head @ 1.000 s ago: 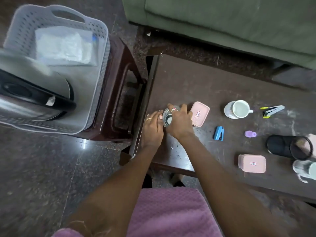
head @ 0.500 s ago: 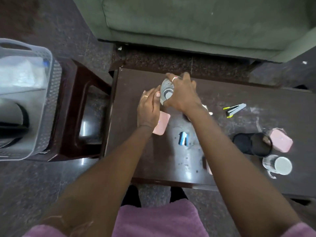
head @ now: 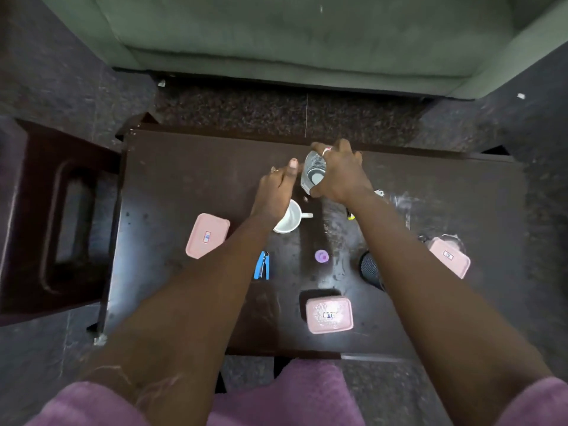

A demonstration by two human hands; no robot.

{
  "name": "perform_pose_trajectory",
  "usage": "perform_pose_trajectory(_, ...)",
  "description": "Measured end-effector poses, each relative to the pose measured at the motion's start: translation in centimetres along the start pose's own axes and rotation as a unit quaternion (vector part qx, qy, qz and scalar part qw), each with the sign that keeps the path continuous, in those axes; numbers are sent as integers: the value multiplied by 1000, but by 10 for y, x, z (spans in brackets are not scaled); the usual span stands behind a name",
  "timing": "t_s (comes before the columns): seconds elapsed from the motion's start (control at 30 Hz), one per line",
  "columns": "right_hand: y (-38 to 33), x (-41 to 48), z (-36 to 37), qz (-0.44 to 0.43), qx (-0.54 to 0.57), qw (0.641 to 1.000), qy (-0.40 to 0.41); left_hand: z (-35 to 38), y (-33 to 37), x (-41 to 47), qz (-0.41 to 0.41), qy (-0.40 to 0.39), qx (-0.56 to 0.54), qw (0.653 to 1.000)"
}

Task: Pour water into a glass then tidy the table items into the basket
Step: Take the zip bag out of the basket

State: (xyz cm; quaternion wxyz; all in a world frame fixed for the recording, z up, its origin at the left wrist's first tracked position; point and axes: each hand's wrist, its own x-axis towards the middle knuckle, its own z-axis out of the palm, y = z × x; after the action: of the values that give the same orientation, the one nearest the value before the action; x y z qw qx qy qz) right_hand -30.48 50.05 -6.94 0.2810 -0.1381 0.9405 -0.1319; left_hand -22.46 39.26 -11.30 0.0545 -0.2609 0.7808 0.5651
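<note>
Glass held at the table's far edge: a person's right hand [head: 341, 175] curls fingers and thumb round a clear glass [head: 313, 175] in the upper centre of the frame, close to the far side of a dark table [head: 184, 167]. The left hand [head: 275, 189] lies just beside it, fingers nearly straight and gripping nothing. Whether it touches the glass cannot be told.

The risk appears to lie in the tilt. The glass leans with its mouth toward the camera, and any water inside could slop onto the table or over the white mug [head: 289, 219] under the left wrist. A slipped grip this near the edge could send it to the floor before the green sofa [head: 292, 35].

The glass looks transparent, with a pale ring at its base. How much water it holds cannot be read. A pink box [head: 207, 235], a blue stapler [head: 262, 265] and a purple cap [head: 321, 256] lie lower on the table. The basket is out of view.
</note>
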Motion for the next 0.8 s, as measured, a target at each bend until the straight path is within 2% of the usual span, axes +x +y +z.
perform_pose_trajectory(0.13, 10, 4, 15, -4, -7, 1000, -16, 11, -8, 2, -31, 41, 14, 999)
perform_pose_trajectory(0.3, 11, 4, 24, -7, -14, 1000, 6, 12, -10, 1, -27, 58, 34, 997)
perform_pose_trajectory(0.63, 1, 2, 19, 14, -30, 999, -33, 14, -9, -2, -69, 32, 38, 996)
perform_pose_trajectory(0.8, -16, -2, 12, 61, -62, 995, -43, -3, -7, -12, -36, 31, 6, 999)
